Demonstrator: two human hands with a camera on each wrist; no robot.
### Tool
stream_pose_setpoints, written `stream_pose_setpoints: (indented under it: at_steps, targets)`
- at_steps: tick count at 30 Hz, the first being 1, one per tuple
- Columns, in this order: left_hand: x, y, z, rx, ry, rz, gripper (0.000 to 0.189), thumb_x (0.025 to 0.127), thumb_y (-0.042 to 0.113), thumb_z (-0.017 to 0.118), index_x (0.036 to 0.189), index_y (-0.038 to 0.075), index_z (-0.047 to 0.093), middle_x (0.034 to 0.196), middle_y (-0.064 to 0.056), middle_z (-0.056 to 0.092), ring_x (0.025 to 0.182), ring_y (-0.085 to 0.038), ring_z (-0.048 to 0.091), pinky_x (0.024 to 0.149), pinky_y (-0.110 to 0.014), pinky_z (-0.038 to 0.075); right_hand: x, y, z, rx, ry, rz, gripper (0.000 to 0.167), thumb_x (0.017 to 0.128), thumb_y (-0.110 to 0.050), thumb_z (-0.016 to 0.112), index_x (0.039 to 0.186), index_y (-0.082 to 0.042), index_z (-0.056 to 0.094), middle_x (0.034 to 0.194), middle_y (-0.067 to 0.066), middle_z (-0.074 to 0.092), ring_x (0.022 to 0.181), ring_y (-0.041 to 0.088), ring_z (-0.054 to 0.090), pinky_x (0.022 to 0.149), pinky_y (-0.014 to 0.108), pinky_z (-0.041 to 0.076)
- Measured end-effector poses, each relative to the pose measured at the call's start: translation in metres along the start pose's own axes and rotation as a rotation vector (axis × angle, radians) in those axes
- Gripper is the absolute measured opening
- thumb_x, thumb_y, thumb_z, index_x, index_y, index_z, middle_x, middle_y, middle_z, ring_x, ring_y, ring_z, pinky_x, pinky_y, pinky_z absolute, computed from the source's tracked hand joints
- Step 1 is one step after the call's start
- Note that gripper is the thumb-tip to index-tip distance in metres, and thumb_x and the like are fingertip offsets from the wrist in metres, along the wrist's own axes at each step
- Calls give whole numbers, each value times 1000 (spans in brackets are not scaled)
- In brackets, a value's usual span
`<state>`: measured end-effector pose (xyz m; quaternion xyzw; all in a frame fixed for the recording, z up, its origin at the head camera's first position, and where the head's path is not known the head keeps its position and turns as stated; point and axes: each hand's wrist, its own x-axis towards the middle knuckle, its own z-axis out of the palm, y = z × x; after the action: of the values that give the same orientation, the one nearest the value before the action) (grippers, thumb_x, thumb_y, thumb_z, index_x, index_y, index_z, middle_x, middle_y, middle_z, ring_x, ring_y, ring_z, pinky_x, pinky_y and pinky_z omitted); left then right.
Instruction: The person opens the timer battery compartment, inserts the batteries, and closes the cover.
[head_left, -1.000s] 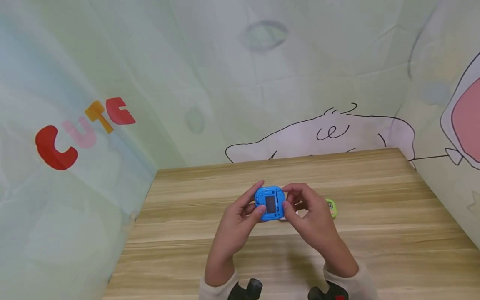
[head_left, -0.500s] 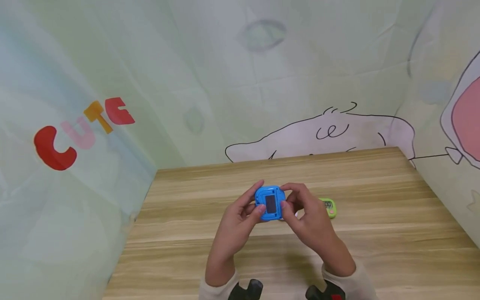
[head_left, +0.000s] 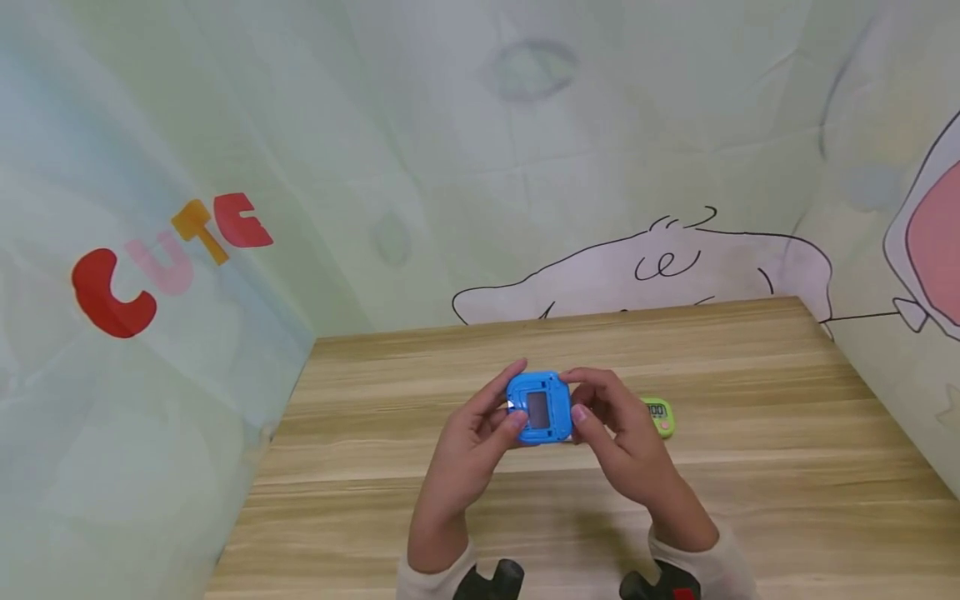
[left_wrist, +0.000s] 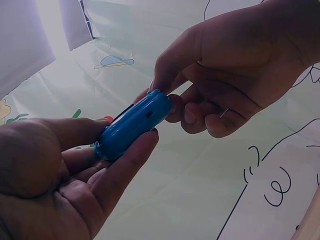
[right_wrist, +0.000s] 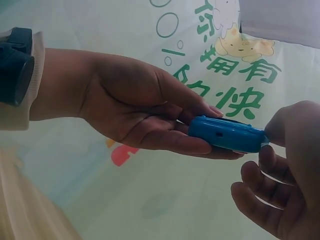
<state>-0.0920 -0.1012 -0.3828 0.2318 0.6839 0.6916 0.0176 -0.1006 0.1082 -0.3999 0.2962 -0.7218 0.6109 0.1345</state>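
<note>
Both hands hold a small blue digital timer (head_left: 555,404) above the wooden table. The face turned to the head camera has a dark grey rectangle in a raised frame. My left hand (head_left: 468,446) grips the left side, thumb on the face and fingers behind. At the right edge, my right hand (head_left: 626,442) pinches the timer, thumb at the side and index finger at the top corner. Its other fingers curl free of the case, as the left wrist view shows. A small dark slot marks the blue timer's (right_wrist: 227,134) rounded side in the right wrist view.
A green digital timer (head_left: 660,417) with digits and a pink button lies on the table (head_left: 375,417), partly behind my right hand. A sliver of something pale shows below the blue timer. A printed cloth (head_left: 360,167) hangs behind the table.
My right thumb has moved off the blue timer's face to its right edge. Fewer dark slots show along the right side of that face. My left hand has hardly moved.
</note>
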Motion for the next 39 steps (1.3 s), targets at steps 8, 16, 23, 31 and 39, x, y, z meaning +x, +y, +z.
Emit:
stream_pose_setpoints:
  at_steps: [8, 16, 23, 31, 39]
  targets:
    - [-1, -1, -2, -27, -29, 36, 51, 100, 3, 53, 148, 14, 42, 127, -21, 57, 97, -23, 67, 81, -41, 57, 2, 2, -6, 202, -55, 138, 37, 97, 1, 53, 132, -7, 50, 105, 11, 55, 90, 23, 60, 69, 41, 60]
    - [-1, 0, -1, -29, -43, 29, 51, 100, 5, 54, 148, 16, 43, 129, -19, 56, 95, -22, 67, 80, -40, 58, 3, 2, -14, 299, -105, 203, 34, 97, -1, 54, 130, -6, 52, 110, 14, 57, 95, 26, 59, 72, 41, 59]
    - [-2, 1, 1, 7, -21, -23, 51, 99, 9, 56, 147, 22, 44, 124, -17, 58, 97, -24, 67, 82, -38, 57, 4, 1, -16, 302, -112, 201, 34, 96, 0, 55, 129, -6, 52, 110, 14, 57, 96, 27, 60, 71, 46, 59]
    - [-1, 2, 2, 29, -8, -42, 50, 99, 11, 56, 147, 21, 45, 123, -18, 59, 99, -24, 68, 81, -37, 58, 6, 1, -15, 267, -97, 209, 32, 97, -1, 56, 128, -7, 54, 108, 14, 57, 95, 29, 61, 71, 44, 59]
    - [0, 3, 3, 36, -6, -59, 51, 99, 12, 57, 147, 22, 45, 124, -16, 60, 100, -24, 68, 81, -37, 58, 5, 1, -15, 246, -90, 208, 32, 97, -1, 57, 128, -8, 55, 109, 13, 58, 96, 29, 60, 71, 40, 59]
